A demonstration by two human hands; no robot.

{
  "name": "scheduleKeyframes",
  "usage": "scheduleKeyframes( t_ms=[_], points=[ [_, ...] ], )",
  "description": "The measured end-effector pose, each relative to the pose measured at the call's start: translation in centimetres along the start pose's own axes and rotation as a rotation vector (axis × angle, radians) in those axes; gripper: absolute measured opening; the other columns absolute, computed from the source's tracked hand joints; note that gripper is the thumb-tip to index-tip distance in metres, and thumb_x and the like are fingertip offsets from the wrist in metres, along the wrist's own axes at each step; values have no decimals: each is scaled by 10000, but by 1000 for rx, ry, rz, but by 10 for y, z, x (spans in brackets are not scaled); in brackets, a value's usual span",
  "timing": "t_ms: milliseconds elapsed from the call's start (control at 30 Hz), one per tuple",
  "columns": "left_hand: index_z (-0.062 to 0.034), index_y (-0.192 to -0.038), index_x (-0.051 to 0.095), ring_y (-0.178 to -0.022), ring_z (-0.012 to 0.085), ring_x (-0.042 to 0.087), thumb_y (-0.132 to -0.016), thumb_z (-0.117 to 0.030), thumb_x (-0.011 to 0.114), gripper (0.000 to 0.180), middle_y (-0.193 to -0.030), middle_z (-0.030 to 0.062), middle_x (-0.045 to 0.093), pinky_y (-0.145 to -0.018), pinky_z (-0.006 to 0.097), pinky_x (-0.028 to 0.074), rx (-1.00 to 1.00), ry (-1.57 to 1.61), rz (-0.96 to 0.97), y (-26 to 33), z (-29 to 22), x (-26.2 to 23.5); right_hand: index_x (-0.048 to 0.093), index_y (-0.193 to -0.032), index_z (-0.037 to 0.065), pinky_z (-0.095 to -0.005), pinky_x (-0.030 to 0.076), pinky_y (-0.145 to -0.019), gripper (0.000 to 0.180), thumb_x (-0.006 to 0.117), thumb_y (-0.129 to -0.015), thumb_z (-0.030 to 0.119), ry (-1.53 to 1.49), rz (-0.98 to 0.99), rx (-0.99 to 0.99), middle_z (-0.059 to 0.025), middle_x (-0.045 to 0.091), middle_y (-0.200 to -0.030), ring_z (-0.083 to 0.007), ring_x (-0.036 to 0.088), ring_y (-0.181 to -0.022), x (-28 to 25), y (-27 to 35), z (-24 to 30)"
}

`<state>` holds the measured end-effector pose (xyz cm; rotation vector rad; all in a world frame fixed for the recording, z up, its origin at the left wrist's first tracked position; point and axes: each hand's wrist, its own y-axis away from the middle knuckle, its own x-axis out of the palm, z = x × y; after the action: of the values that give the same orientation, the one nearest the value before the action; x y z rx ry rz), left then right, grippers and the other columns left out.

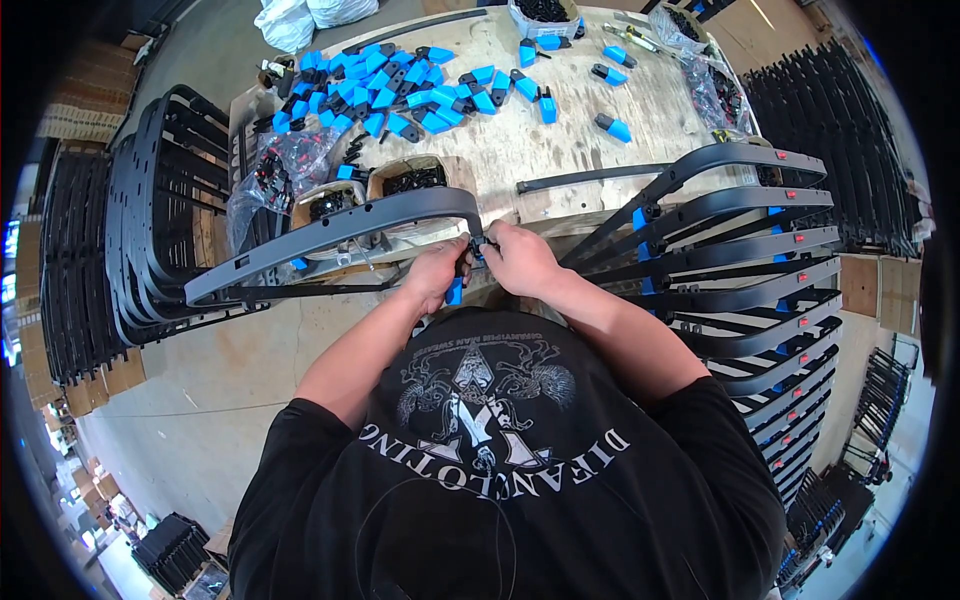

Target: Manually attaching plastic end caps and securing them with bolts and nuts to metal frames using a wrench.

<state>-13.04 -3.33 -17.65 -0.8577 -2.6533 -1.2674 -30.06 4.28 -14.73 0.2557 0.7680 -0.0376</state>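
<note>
A dark grey curved frame (330, 232) lies across the near edge of the workbench, its bent right end coming down to my hands. My left hand (436, 274) is closed around a blue-and-black plastic piece (455, 291), whose blue end sticks out below the fingers. Close against it, my right hand (522, 262) has its fingers pinched at the bent end of the frame, over a small dark part I cannot make out. Fingers partly hide the joint between the frame and the plastic piece.
Loose blue-and-black pieces (385, 85) are heaped on the wooden workbench (470, 150). Tubs of small black parts (412, 180) stand near its front edge. Stacked curved frames rise on the right (740, 245) and left (165, 200). A flat black bar (590, 177) lies on the bench.
</note>
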Motion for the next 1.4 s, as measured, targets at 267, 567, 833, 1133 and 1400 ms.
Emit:
scheduleKeyframes(
  t_ms=[267, 567, 833, 1133, 1400],
  points=[
    [-67, -851, 603, -590, 156, 515, -1047, -306, 567, 311, -714, 31, 568, -565, 296, 426, -39, 91, 69, -2, 3, -7, 580, -974, -17, -517, 528, -820, 260, 601, -937, 239, 9, 10, 19, -251, 683, -946, -436, 671, -925, 1, -1, -1],
    [-45, -917, 665, -645, 110, 534, -993, -203, 658, 175, -776, 15, 623, -597, 265, 439, 106, -169, 33, -5, 0, -16, 585, -969, -14, -521, 529, -805, 263, 620, -924, 243, -13, 24, 44, -255, 680, -912, -444, 670, -894, 0, -2, 1],
    [-32, -927, 705, -705, 81, 551, -938, -95, 700, 64, -818, -12, 649, -631, 255, 445, 602, -506, -8, 7, 5, -12, 585, -967, -19, -518, 524, -806, 267, 622, -925, 242, -55, 0, 47, -257, 678, -902, -445, 667, -893, 0, 0, -1],
    [-28, -897, 670, -621, 133, 534, -1010, -256, 585, 268, -743, 50, 606, -565, 292, 426, 121, -256, -101, -6, 8, -6, 580, -990, -23, -520, 520, -815, 275, 613, -936, 244, -57, 14, 48, -262, 681, -930, -445, 666, -917, 0, 1, 0],
    [-31, -948, 674, -628, 96, 505, -993, -240, 639, 216, -759, 0, 587, -557, 263, 396, 203, -263, -110, -7, 5, -7, 572, -993, -31, -522, 519, -834, 283, 612, -941, 244, -63, 9, 61, -273, 679, -942, -450, 663, -939, 2, 0, -1]
  ],
)
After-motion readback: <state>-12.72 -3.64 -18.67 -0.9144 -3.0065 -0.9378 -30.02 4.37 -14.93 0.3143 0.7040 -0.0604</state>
